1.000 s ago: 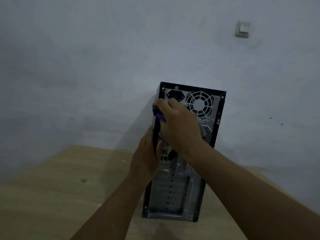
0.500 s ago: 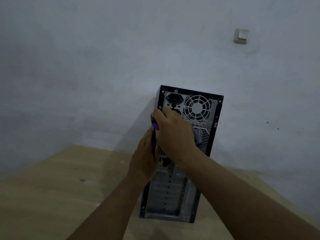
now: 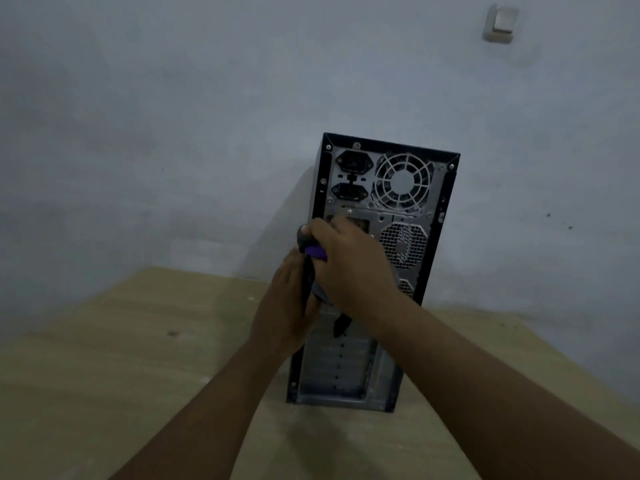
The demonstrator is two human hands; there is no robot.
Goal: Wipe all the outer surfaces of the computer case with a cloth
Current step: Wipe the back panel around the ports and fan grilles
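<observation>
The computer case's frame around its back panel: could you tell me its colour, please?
The frame is black, around a grey metal panel; head view shows it.

Showed bare grey sheet metal, dull and matt, across rear panel of computer case [image 3: 381,216]. Carried black-painted frame round panel, faint satin sheen. Had unpainted metal in fan grille [image 3: 403,181] and perforated mesh vent [image 3: 403,242]. Looked soft, matt fabric in cloth [image 3: 317,251], dark grey with purple patch. Read as pale wood grain on table [image 3: 104,358], smooth, matt. Appeared matt painted plaster on wall [image 3: 173,116], faintly uneven; smooth pale plastic on switch [image 3: 502,24].
</observation>
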